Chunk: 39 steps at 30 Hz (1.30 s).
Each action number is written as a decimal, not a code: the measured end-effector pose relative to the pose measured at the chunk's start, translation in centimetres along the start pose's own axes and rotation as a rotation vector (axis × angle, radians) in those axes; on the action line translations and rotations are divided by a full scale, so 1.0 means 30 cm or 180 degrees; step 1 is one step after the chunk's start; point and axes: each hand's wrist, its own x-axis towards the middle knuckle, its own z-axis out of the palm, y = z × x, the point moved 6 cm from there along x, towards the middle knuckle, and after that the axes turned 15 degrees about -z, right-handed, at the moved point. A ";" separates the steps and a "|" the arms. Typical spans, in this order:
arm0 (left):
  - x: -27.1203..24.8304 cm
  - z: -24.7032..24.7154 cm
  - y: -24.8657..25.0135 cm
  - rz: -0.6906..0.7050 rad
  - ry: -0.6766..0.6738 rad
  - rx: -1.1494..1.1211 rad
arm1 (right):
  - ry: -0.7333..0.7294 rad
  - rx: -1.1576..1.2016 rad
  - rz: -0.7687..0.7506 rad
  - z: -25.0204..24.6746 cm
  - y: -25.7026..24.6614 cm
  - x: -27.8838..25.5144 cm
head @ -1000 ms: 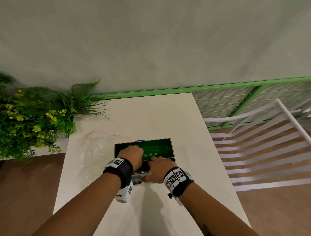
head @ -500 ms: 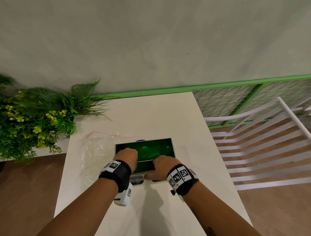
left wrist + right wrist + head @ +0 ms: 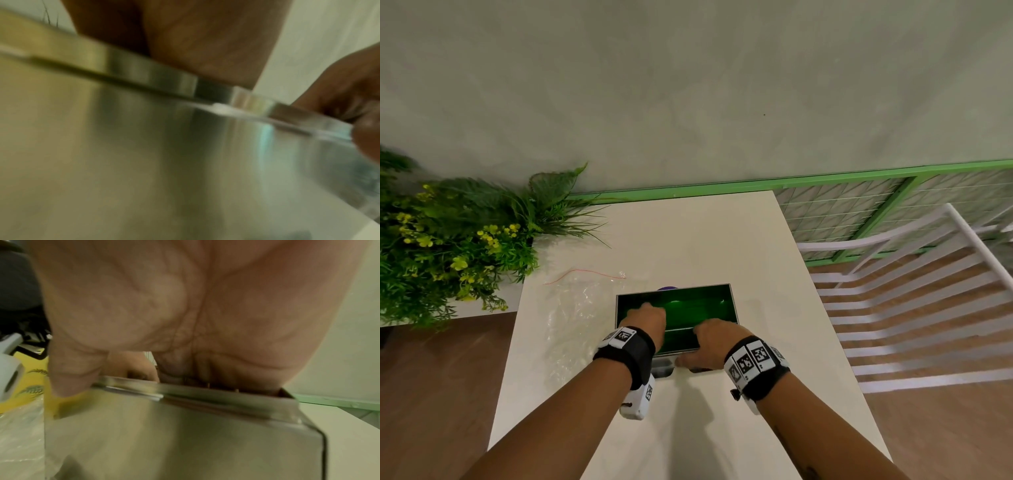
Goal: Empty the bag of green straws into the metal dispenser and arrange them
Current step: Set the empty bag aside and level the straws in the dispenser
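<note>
The metal dispenser (image 3: 734,305) stands open-topped on the white table (image 3: 705,240), with green straws (image 3: 698,308) lying lengthwise inside. My left hand (image 3: 645,317) reaches down into its left end; the fingers are hidden among the straws. At the near rim my right hand (image 3: 717,337) grips the box, thumb (image 3: 69,374) on the front wall and fingers over the edge inside. The wrist views show the brushed steel wall (image 3: 144,162) (image 3: 185,443) close up under each palm. The empty clear bag (image 3: 575,308) lies flat to the left.
A red tie (image 3: 585,272) lies by the bag's far edge, and something purple (image 3: 667,288) peeks out behind the dispenser. A leafy plant with yellow flowers (image 3: 448,240) borders the table's left. A white slatted chair (image 3: 911,308) stands to the right.
My right hand has slid a little to the right along the near rim. The left hand stays in the left end, and the straws lie more evenly than a second ago.
</note>
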 end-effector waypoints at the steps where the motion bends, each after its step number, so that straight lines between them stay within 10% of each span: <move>1: 0.001 0.004 -0.008 -0.0005 -0.0005 0.0038 | -0.0136 -0.0032 0.0008 0.007 -0.004 -0.001; 13: -0.080 -0.050 -0.015 -0.0260 -0.0032 -0.0072 | -0.0110 -0.0006 0.0043 0.001 -0.022 -0.040; 24: -0.195 0.062 0.024 0.0452 -0.0124 -0.0244 | 0.0084 0.0081 -0.0216 -0.019 -0.015 -0.003; 30: -0.203 0.075 -0.014 0.0241 -0.0019 -0.0470 | -0.0605 -0.0081 -0.0083 0.026 -0.030 0.003; 39: -0.108 0.002 -0.028 -0.0550 -0.0674 -0.1433 | 0.0035 -0.0055 0.0074 -0.076 0.044 0.114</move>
